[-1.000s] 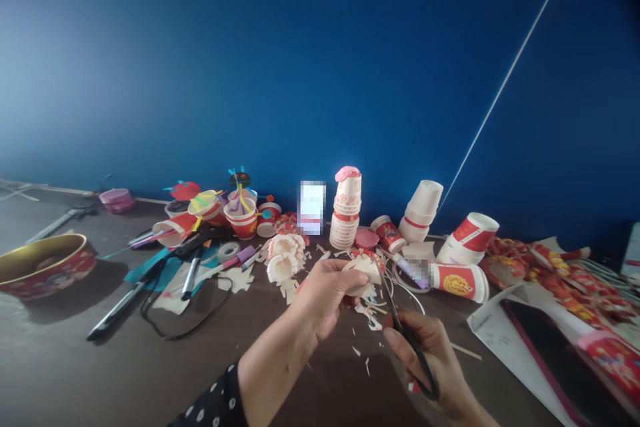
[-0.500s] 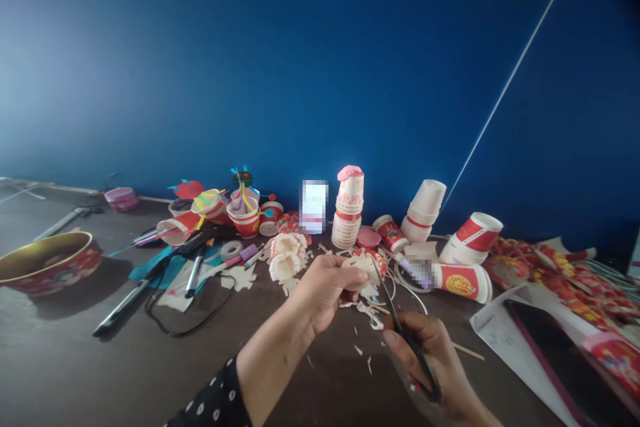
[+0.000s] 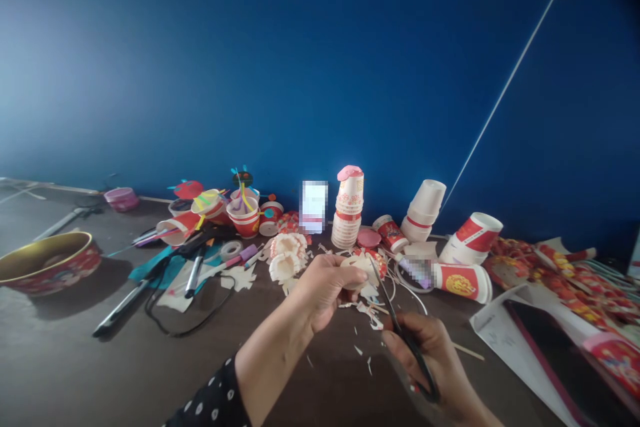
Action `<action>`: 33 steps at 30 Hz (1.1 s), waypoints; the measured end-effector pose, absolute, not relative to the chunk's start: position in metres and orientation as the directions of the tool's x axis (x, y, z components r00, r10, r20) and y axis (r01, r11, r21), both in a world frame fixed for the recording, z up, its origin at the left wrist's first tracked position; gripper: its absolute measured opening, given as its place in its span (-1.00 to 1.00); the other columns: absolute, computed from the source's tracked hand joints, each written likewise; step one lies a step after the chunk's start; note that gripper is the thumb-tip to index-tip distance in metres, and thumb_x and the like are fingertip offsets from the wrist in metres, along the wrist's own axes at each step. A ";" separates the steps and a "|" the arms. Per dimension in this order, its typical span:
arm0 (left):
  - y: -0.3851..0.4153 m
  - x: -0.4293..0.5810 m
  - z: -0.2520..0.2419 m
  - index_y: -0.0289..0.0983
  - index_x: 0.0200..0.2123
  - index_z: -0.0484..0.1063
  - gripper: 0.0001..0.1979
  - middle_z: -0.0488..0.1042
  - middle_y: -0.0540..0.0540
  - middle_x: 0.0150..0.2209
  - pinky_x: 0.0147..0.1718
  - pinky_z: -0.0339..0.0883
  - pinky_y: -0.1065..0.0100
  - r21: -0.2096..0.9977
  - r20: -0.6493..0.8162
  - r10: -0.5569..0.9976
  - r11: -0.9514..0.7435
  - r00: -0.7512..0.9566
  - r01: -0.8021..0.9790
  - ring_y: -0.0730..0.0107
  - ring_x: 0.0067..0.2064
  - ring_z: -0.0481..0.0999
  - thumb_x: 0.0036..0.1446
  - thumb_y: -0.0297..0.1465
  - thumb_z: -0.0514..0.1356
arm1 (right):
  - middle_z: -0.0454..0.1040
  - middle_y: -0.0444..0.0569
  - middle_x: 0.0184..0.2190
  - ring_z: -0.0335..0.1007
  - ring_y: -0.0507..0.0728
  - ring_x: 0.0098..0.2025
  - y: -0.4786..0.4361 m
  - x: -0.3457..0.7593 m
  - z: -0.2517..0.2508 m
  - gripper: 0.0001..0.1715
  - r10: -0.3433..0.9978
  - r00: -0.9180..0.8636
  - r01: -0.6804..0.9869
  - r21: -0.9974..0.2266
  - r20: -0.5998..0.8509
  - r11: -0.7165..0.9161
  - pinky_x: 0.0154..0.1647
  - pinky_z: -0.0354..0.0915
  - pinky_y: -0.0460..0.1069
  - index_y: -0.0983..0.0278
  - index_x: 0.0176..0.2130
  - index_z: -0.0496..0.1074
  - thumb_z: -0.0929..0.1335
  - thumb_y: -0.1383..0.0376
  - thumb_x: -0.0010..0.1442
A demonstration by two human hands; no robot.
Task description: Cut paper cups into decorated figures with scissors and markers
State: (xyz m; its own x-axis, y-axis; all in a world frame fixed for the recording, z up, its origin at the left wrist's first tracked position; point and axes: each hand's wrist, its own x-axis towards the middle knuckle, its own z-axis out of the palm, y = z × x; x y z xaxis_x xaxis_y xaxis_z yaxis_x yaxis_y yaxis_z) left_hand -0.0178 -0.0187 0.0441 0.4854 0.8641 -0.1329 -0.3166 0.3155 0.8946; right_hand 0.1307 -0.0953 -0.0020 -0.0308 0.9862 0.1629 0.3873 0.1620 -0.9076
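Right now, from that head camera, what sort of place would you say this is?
Probably a paper-craft workbench: a table against a blue wall, with stacked paper cups, scissors in the right hand, and paper snippets scattered about.

Bare left forearm (image 3: pixel 273 363) angling in from the lower edge, left hand (image 3: pixel 325 290) just up and left of the right hand (image 3: pixel 425 360), left fingers (image 3: pixel 345 273) curled closed, right fingers (image 3: pixel 400 340) bent inward in a firm grip
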 end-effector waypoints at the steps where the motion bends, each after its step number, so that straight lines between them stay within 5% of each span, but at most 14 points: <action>1: -0.019 -0.018 0.045 -0.31 -0.76 0.19 -0.78 0.16 0.05 -0.74 -0.62 -0.05 0.42 0.894 -0.139 0.866 0.318 0.481 -0.314 0.62 -0.67 0.12 -0.25 -0.51 0.19 | 0.02 -0.24 -0.75 -0.09 -0.08 -0.71 -0.095 0.131 -0.003 -0.66 0.986 -0.031 0.401 -0.901 0.166 0.164 -0.73 -0.08 -0.16 0.30 -0.61 0.27 0.30 0.11 0.00; 22: -0.016 -0.020 0.050 -0.34 -0.68 0.33 -0.84 0.30 0.03 -0.70 -0.61 -0.05 0.47 0.921 -0.165 0.879 0.300 0.448 -0.248 0.65 -0.65 0.19 -0.22 -0.45 0.26 | 0.03 -0.24 -0.73 -0.10 -0.09 -0.68 -0.095 0.131 -0.002 -0.73 0.976 -0.028 0.443 -0.872 0.217 0.207 -0.72 -0.07 -0.17 0.32 -0.61 0.29 0.31 0.20 -0.01; 33: -0.020 -0.015 0.049 -0.38 -0.65 0.37 -0.89 0.37 -0.02 -0.66 -0.59 0.06 0.48 0.894 -0.245 0.866 0.376 0.436 -0.243 0.59 -0.61 0.30 -0.30 -0.51 0.28 | 0.11 -0.26 -0.76 0.03 -0.09 -0.79 -0.095 0.133 -0.009 -0.67 0.999 -0.017 0.295 -0.955 0.029 0.033 -0.80 0.03 -0.18 0.31 -0.52 0.31 0.33 0.08 -0.04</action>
